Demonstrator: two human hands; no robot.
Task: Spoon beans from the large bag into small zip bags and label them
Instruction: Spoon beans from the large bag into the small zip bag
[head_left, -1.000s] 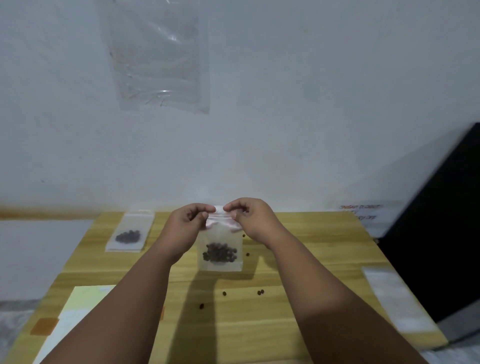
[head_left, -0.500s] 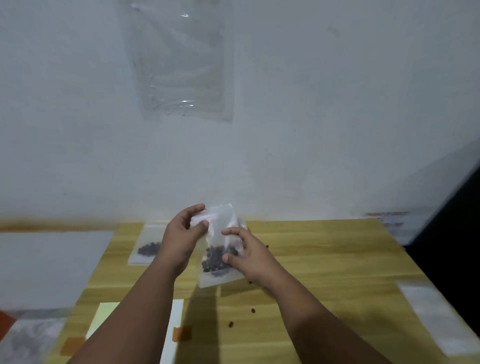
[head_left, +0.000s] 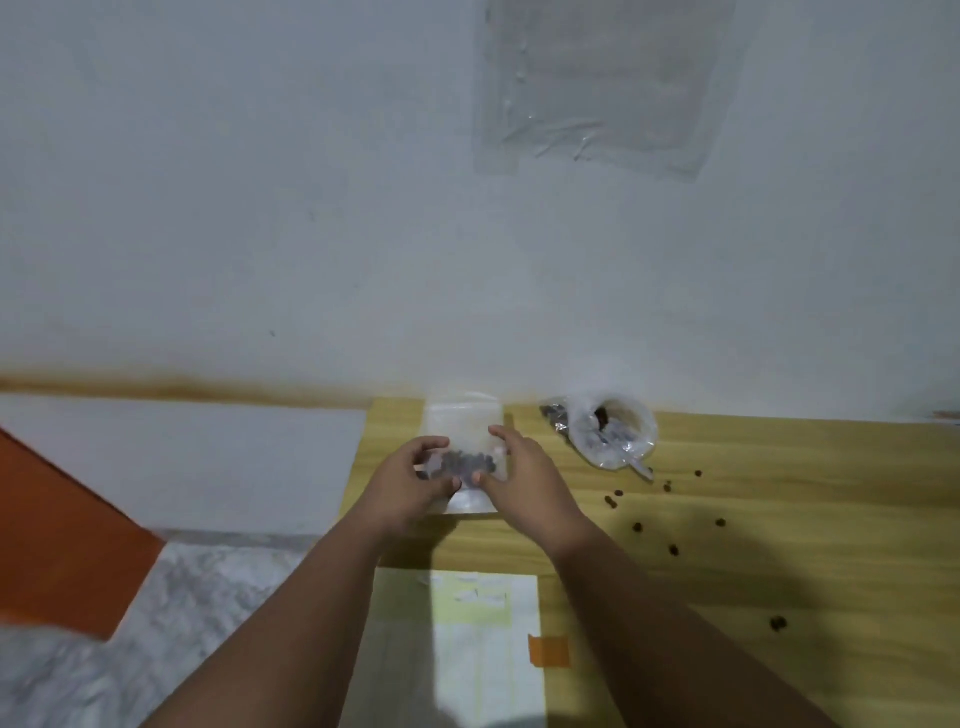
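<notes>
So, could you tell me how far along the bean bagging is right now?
Done: the small zip bag holds a portion of beans. In hand: the left hand and right hand grip it at the wooden table's far left corner. Left: no label shows on it, the label sheet lies near the front edge, the large bag sits open with beans inside, and loose beans litter the table.

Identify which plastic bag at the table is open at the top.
The large bag, right of the right hand: its mouth is rolled into an open ring showing beans. The small zip bag, gripped between that and the left hand, is flat.
</notes>
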